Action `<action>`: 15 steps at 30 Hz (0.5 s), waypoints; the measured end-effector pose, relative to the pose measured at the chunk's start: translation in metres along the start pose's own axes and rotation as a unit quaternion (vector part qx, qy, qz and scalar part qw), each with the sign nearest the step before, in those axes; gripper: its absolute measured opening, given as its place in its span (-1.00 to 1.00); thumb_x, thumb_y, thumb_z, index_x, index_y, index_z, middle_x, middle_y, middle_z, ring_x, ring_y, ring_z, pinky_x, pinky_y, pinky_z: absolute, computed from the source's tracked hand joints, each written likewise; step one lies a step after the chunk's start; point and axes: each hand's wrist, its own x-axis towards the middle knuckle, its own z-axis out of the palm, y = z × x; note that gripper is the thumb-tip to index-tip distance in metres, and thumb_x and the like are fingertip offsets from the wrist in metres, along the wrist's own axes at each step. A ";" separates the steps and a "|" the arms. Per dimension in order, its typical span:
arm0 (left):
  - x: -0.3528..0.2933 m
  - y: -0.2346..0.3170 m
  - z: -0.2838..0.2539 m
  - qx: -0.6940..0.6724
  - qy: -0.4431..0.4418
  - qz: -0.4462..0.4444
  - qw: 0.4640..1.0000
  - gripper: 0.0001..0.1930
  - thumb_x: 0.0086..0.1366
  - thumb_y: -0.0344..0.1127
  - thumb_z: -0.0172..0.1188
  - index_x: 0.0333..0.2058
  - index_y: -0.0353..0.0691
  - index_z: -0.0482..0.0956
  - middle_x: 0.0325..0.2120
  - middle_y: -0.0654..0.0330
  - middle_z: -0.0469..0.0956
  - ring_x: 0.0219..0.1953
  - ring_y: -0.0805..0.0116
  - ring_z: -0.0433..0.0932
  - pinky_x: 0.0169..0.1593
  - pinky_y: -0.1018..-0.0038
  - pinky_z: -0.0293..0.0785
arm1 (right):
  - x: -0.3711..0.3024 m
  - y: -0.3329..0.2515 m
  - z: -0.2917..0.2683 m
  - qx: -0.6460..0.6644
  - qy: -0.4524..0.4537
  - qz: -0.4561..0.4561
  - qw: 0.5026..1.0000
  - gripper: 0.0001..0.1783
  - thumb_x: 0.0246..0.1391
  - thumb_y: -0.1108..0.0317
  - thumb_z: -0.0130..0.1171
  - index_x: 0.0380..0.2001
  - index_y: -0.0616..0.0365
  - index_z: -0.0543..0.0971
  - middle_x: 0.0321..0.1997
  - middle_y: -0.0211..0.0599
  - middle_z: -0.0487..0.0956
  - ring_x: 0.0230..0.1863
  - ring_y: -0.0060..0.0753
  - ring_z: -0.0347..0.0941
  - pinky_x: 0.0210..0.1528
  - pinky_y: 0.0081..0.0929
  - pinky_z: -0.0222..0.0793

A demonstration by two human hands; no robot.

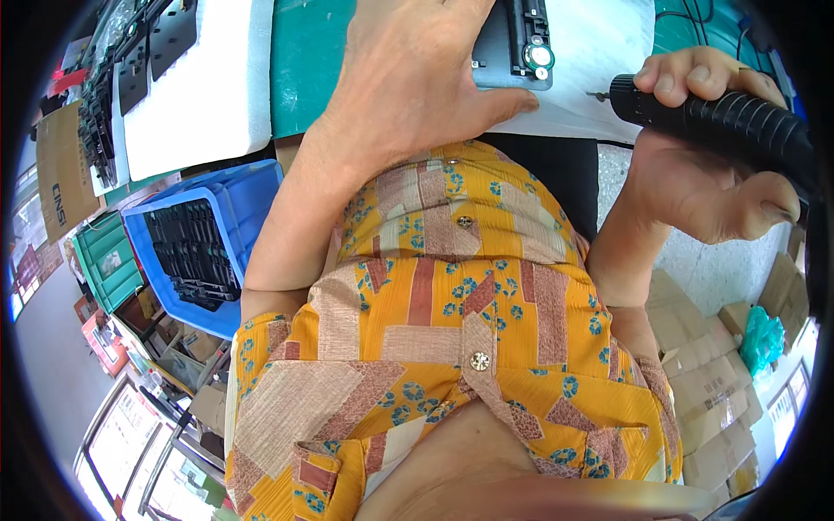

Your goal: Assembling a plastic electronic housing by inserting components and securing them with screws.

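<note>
Fingers (704, 74) of my right hand (678, 178) curl over the top of a black driver (721, 122), closed round its ribbed barrel, while the thumb of that hand sticks out below, apart from the barrel. On my left hand (408, 91), the thumb (499, 106) is spread away from the palm, its tip just beside the near end of a dark, flat device (506, 74); whether it presses there I cannot tell. Those other fingertips run past the upper edge of my view, so I cannot say if they pinch or lie flat.

What matters most is how tool and device stand to each other. The device lies between my two hands, directly beside the left one, which is clearly the nearer. Its long axis runs away from me, and a round silver part (539, 57) sits by its near right corner. The driver lies nearly crosswise to that axis, its thin bit (597, 95) pointing left toward the near end, a clear gap between them.

Beneath the device spreads a white sheet (608, 52) on a green tabletop (300, 78). Farther left, beside my forearm, a blue crate (261, 195) holds a stack of black parts (195, 252).
</note>
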 end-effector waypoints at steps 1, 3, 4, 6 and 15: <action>0.005 0.006 -0.008 0.016 -0.039 -0.030 0.999 -0.11 -0.23 -0.26 0.62 0.15 -0.36 0.43 0.04 -0.10 0.47 0.10 -0.11 0.43 0.14 0.11 0.32 | -0.004 0.001 0.000 0.005 0.025 -0.003 1.000 -0.02 0.03 -0.60 0.05 0.13 0.08 0.50 -0.12 -0.13 0.56 -0.19 -0.17 0.54 -0.06 -0.10 0.50; 0.007 0.007 -0.011 0.033 -0.079 -0.059 0.995 -0.10 -0.21 -0.22 0.62 0.16 -0.36 0.42 0.06 -0.10 0.46 0.13 -0.10 0.41 0.16 0.09 0.30 | -0.007 0.001 -0.002 0.009 0.050 -0.006 0.999 -0.02 0.02 -0.61 0.06 0.13 0.08 0.50 -0.13 -0.13 0.56 -0.20 -0.18 0.54 -0.07 -0.10 0.50; 0.006 0.001 -0.010 0.062 -0.072 -0.032 0.995 -0.10 -0.19 -0.17 0.61 0.16 -0.35 0.42 0.06 -0.08 0.46 0.13 -0.09 0.40 0.17 0.09 0.29 | -0.008 0.002 -0.003 0.007 0.054 -0.006 0.999 -0.01 0.01 -0.61 0.07 0.13 0.08 0.50 -0.13 -0.14 0.56 -0.20 -0.18 0.53 -0.07 -0.10 0.50; 0.004 -0.013 -0.005 0.092 -0.064 -0.006 0.994 -0.10 -0.17 -0.12 0.60 0.16 -0.34 0.42 0.05 -0.07 0.46 0.14 -0.08 0.39 0.18 0.09 0.28 | -0.009 0.002 -0.003 0.006 0.057 -0.005 0.998 -0.01 0.00 -0.62 0.07 0.13 0.07 0.51 -0.14 -0.14 0.56 -0.20 -0.18 0.53 -0.08 -0.10 0.51; 0.007 -0.031 -0.006 0.014 -0.077 -0.002 0.997 -0.13 -0.20 -0.11 0.57 0.12 -0.34 0.47 -0.03 -0.06 0.52 0.05 -0.06 0.45 0.15 0.15 0.33 | -0.007 0.006 -0.005 0.014 0.071 -0.004 0.997 -0.04 0.00 -0.59 0.11 0.11 0.06 0.52 -0.15 -0.15 0.56 -0.22 -0.19 0.53 -0.08 -0.12 0.51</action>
